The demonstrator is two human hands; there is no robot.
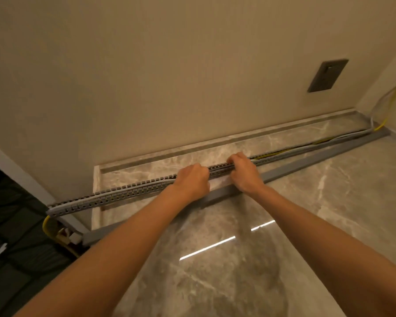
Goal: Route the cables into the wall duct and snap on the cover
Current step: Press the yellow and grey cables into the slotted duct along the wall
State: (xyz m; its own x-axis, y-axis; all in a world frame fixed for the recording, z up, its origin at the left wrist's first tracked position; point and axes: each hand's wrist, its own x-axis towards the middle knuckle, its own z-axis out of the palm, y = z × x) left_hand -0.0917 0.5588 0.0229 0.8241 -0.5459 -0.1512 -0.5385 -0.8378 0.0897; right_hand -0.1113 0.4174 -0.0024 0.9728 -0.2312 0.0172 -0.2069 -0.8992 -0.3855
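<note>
The slotted duct (124,193) lies along the floor (238,259) near the wall (169,76). Left hand (192,179) and right hand (245,173) are clenched on its rim, apparently tucking cables (284,151) in. The cover (306,160) lies just beside, unfitted, leaving the channel open.

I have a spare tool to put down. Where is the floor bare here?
Bare marble floor lies on the near side of the grey cover strip. A narrower free band runs between the slotted duct and the skirting. It is crowded around both hands and at the cable ends.
</note>
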